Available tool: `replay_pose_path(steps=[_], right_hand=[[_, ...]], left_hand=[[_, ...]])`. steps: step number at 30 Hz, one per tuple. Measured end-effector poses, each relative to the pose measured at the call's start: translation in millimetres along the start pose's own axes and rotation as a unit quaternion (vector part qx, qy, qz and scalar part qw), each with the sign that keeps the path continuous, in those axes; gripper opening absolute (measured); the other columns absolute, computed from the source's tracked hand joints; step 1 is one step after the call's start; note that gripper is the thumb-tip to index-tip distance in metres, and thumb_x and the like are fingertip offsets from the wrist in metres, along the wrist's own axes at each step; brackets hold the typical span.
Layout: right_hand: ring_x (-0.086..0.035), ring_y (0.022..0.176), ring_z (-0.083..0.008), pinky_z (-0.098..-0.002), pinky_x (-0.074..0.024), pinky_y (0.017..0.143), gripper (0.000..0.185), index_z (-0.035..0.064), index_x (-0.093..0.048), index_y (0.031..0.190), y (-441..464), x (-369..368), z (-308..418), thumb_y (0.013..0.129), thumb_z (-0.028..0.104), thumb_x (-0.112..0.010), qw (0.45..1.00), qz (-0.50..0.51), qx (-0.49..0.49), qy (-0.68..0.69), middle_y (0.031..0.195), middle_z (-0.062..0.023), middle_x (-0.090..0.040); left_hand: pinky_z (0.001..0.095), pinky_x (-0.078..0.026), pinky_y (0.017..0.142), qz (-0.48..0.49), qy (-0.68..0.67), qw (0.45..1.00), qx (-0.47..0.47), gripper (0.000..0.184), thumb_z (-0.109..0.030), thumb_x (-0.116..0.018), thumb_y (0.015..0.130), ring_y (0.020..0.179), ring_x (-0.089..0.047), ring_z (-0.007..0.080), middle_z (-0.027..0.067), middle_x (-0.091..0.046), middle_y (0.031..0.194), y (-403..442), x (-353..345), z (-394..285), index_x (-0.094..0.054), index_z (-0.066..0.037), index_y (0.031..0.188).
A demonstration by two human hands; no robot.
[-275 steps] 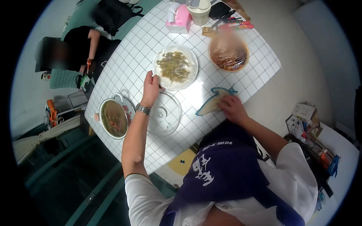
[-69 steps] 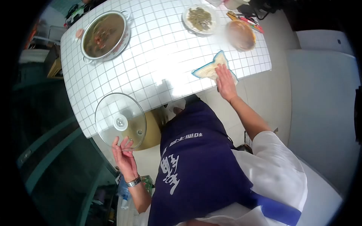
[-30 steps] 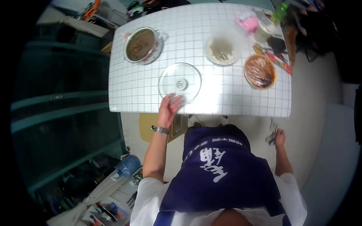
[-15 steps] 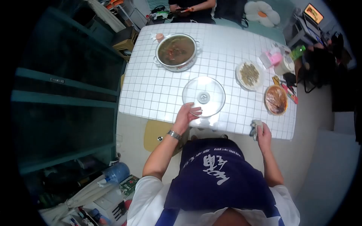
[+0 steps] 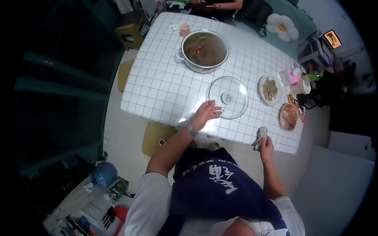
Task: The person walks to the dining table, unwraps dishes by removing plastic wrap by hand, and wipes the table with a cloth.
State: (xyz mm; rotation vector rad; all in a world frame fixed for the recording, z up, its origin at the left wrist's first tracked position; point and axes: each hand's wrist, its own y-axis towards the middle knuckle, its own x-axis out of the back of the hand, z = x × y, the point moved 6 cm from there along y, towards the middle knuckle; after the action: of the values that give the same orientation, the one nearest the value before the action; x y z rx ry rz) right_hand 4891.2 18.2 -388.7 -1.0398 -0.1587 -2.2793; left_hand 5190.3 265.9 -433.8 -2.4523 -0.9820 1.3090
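Observation:
My left hand [image 5: 206, 115] grips the near-left rim of a round glass lid [image 5: 238, 103], thumb above the edge and fingers showing through the glass. The lid has a clear central knob and lies over the near middle of the white tiled tabletop [image 5: 157, 92]; I cannot tell whether it rests flat. In my right hand [image 5: 267, 148], at the table's near edge, is a crumpled greyish cloth [image 5: 261, 135]. Beyond the lid, a two-handled pot [image 5: 204, 53] stands uncovered, filled with brownish broth and red bits.
On the right are a plate of food [image 5: 271, 89], a bowl of reddish food [image 5: 289, 117], a pink tissue box [image 5: 290, 77] and a green bottle [image 5: 314, 76]. A yellow stool [image 5: 155, 138] stands below the near edge. Another person's hands [image 5: 212, 6] show across the table.
The head view has turned, so the table and its things sit at a different angle. Both hands keep their hold on the lid and the cloth.

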Motion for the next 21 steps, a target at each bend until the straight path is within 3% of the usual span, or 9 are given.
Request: replay_pose_path(steps=[7, 8, 9, 13, 16, 18, 21], right_hand=[[-0.056, 0.071, -0.0106, -0.027, -0.0468, 0.064, 0.037, -0.0001, -0.06, 0.12, -22, -17, 3, 0.097, 0.029, -0.057, 0.992, 0.119, -0.026, -0.014, 0.081, -0.0061, -0.064], [-0.056, 0.07, -0.0106, -0.0268, -0.0466, 0.064, 0.037, 0.0007, -0.06, 0.12, -26, -20, 4, 0.096, 0.029, -0.058, 0.987, 0.156, -0.037, -0.023, 0.08, -0.0061, -0.064], [-0.058, 0.065, -0.0137, -0.0302, -0.0479, 0.06, 0.04, 0.0018, -0.06, 0.122, -25, -29, -14, 0.093, 0.03, -0.062, 0.987, 0.16, 0.012, 0.0, 0.075, -0.0097, -0.065], [-0.058, 0.062, -0.0127, -0.0296, -0.0461, 0.057, 0.042, 0.0004, -0.06, 0.122, -37, -36, -2, 0.092, 0.03, -0.062, 0.971, 0.235, 0.022, 0.036, 0.074, -0.0089, -0.065], [-0.06, 0.068, -0.0139, -0.0297, -0.0481, 0.062, 0.042, -0.001, -0.06, 0.121, -36, -29, 31, 0.092, 0.029, -0.063, 0.958, 0.275, 0.077, -0.011, 0.079, -0.0104, -0.067], [-0.062, 0.075, -0.0169, -0.0304, -0.0499, 0.069, 0.04, -0.0008, -0.061, 0.119, -13, -28, 33, 0.092, 0.029, -0.063, 0.963, 0.211, 0.144, 0.087, 0.086, -0.0141, -0.068], [-0.066, 0.083, -0.0253, -0.0334, -0.0506, 0.077, 0.039, 0.0005, -0.061, 0.118, 17, -1, 75, 0.093, 0.03, -0.06, 0.972, 0.151, 0.17, 0.05, 0.095, -0.0177, -0.069]], left_hand=[[0.0365, -0.052, 0.093, -0.058, 0.047, 0.989, -0.128, 0.053, -0.032, -0.048, 0.102, 0.112, -0.061, 0.0286, 0.0223, -0.056, 0.127, -82, 16, 18, -0.033, -0.001, 0.142], [0.0361, -0.052, 0.092, -0.085, 0.058, 0.986, -0.13, 0.052, -0.032, -0.048, 0.102, 0.111, -0.061, 0.0278, 0.0212, -0.057, 0.127, -99, 28, 32, -0.034, -0.002, 0.142], [0.0357, -0.052, 0.091, -0.114, 0.069, 0.983, -0.13, 0.051, -0.031, -0.049, 0.102, 0.11, -0.062, 0.0271, 0.0202, -0.058, 0.126, -119, 37, 46, -0.035, -0.003, 0.141], [0.0352, -0.053, 0.089, -0.228, 0.034, 0.969, -0.084, 0.046, -0.03, -0.049, 0.102, 0.107, -0.063, 0.0248, 0.0175, -0.059, 0.126, -201, 48, 114, -0.039, -0.005, 0.139], [0.0349, -0.053, 0.088, -0.28, 0.021, 0.957, -0.069, 0.044, -0.029, -0.048, 0.102, 0.107, -0.063, 0.024, 0.0167, -0.059, 0.126, -241, 34, 161, -0.041, -0.005, 0.138], [0.0347, -0.053, 0.088, -0.298, 0.011, 0.952, -0.072, 0.043, -0.029, -0.048, 0.102, 0.107, -0.063, 0.0236, 0.0163, -0.059, 0.125, -255, 21, 176, -0.041, -0.005, 0.137], [0.0344, -0.053, 0.088, -0.332, 0.0, 0.939, -0.09, 0.04, -0.026, -0.046, 0.103, 0.106, -0.063, 0.0236, 0.0162, -0.06, 0.124, -267, 8, 192, -0.043, -0.005, 0.137]])
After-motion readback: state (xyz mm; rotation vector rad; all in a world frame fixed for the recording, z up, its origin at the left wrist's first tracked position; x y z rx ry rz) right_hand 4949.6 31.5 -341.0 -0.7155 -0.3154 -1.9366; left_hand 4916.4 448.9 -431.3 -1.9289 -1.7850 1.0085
